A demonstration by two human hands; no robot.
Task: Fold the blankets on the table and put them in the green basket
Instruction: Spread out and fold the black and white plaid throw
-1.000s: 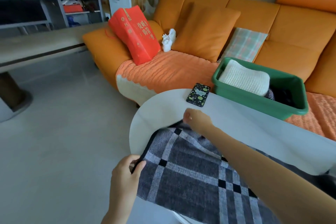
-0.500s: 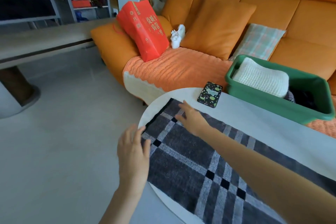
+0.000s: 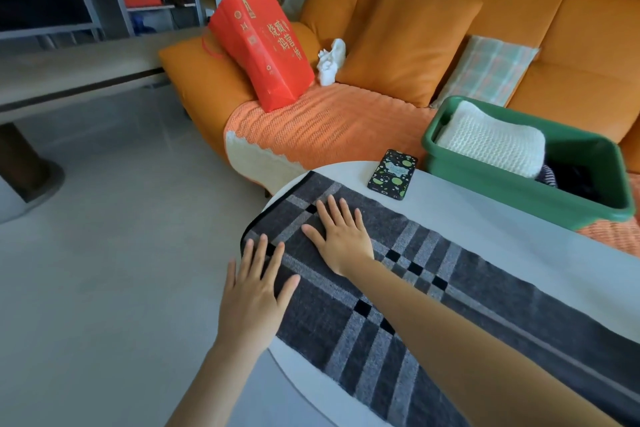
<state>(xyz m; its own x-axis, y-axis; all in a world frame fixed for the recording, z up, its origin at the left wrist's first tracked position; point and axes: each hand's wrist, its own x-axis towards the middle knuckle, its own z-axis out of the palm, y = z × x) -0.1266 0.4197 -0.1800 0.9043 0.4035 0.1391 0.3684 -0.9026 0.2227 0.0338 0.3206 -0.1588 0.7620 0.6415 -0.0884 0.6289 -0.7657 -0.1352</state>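
A grey plaid blanket (image 3: 426, 291) lies in a long folded strip across the white table (image 3: 485, 215), its left end at the table's rounded edge. My left hand (image 3: 256, 284) lies flat with straight fingers on the strip's near left corner. My right hand (image 3: 341, 234) presses flat on the blanket a little farther in, fingers spread. The green basket (image 3: 575, 198) stands at the table's far right side and holds a folded white knitted blanket (image 3: 491, 142) and something dark beside it.
A phone in a black spotted case (image 3: 393, 174) lies on the table between the blanket and the basket. Behind the table is an orange sofa (image 3: 346, 121) with cushions, a red bag (image 3: 263, 48) and a small white figure (image 3: 330, 62). Grey floor lies to the left.
Both hands pinched the blanket's end a second ago. They have carried it out to the table's left end, let go, and now lie flat on it.
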